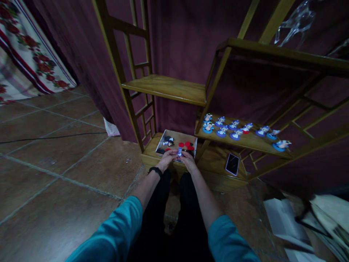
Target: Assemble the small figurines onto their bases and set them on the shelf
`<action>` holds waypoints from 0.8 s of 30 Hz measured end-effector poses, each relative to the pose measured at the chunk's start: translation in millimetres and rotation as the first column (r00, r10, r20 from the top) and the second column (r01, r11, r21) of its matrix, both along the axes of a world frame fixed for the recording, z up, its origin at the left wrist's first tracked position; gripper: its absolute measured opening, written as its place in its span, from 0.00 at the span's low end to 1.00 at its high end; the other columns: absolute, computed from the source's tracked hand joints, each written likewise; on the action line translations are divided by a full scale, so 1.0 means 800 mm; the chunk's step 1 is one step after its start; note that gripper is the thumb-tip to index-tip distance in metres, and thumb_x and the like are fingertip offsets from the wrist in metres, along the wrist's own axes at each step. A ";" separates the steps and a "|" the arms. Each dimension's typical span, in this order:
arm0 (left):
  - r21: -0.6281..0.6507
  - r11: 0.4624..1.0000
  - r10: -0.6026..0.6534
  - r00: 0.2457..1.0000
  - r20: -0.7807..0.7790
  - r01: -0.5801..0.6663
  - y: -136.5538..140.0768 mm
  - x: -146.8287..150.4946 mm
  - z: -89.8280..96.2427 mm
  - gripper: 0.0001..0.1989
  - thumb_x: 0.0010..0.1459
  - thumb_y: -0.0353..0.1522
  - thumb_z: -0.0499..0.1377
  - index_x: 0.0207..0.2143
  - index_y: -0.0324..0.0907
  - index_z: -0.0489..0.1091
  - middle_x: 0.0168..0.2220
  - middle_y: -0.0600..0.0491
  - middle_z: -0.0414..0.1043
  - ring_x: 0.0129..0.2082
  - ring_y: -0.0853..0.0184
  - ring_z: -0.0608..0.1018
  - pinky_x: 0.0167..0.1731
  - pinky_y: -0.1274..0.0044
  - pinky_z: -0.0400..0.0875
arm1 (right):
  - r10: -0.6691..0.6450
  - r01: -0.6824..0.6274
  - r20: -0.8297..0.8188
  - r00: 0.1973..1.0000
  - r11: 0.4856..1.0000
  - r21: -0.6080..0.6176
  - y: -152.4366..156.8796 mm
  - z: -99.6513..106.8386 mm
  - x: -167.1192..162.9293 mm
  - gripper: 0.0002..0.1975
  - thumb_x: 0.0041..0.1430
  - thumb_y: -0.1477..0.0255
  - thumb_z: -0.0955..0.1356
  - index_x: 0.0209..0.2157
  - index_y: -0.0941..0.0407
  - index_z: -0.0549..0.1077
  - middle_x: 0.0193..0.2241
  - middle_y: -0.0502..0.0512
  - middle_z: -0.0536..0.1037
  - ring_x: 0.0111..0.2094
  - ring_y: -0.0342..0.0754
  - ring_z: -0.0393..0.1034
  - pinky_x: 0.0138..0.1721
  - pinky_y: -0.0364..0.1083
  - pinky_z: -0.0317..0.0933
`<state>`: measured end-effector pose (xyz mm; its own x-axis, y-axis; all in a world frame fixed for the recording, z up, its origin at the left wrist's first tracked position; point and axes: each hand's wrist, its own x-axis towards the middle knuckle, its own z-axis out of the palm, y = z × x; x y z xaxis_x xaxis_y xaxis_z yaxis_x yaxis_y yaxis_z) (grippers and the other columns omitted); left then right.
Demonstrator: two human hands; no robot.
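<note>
Between my two hands is a small purple-and-white figurine (179, 152), held above the near edge of an open box. My left hand (168, 158) grips it from the left, and my right hand (188, 159) closes on it from the right. The shallow white cardboard box (177, 134) sits on the low shelf just beyond. Inside it lie a dark-and-white figurine (168, 142) and several red discs (181, 145), along with dark pieces partly hidden by my hands.
Several small figurines (236, 134) on round bases stand on the shelf to the right. Below them lies a phone (232, 164). A bare wooden shelf (166, 86) juts out above the box. A clear glass-like ornament (296, 23) stands upper right; white bags (286, 218) lie on the floor.
</note>
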<state>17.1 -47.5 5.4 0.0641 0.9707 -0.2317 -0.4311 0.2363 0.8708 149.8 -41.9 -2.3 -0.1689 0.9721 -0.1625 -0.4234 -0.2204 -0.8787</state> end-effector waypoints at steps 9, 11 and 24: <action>0.011 1.000 -0.018 1.000 -0.011 0.019 0.001 0.002 -0.005 0.19 0.34 0.25 0.69 0.33 0.35 0.71 0.27 0.51 0.73 0.24 0.72 0.74 0.29 0.80 0.68 | 0.022 -0.022 -0.041 0.999 1.000 -0.004 0.003 -0.002 0.000 0.14 0.35 0.75 0.73 0.30 0.56 0.73 0.30 0.52 0.78 0.36 0.49 0.74 0.46 0.54 0.64; 0.024 1.000 -0.007 1.000 -0.030 0.007 0.001 0.001 -0.005 0.19 0.34 0.25 0.69 0.33 0.35 0.71 0.27 0.51 0.73 0.24 0.73 0.74 0.28 0.80 0.67 | 0.047 -0.047 -0.035 0.998 0.999 -0.002 0.002 0.001 0.000 0.13 0.37 0.74 0.73 0.30 0.57 0.73 0.30 0.53 0.78 0.36 0.49 0.74 0.46 0.53 0.64; 0.039 0.999 -0.025 1.000 0.014 0.025 0.002 0.002 -0.007 0.19 0.35 0.23 0.68 0.34 0.36 0.70 0.29 0.52 0.73 0.26 0.73 0.74 0.30 0.80 0.67 | -0.005 0.004 -0.045 0.999 1.000 -0.018 0.000 -0.002 0.000 0.14 0.35 0.76 0.73 0.29 0.58 0.72 0.29 0.52 0.78 0.34 0.48 0.73 0.45 0.52 0.64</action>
<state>18.4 -45.9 0.0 0.0913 0.9771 -0.1924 -0.4379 0.2129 0.8735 149.7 -41.7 -3.8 -0.1716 0.9699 -0.1725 -0.4634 -0.2340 -0.8547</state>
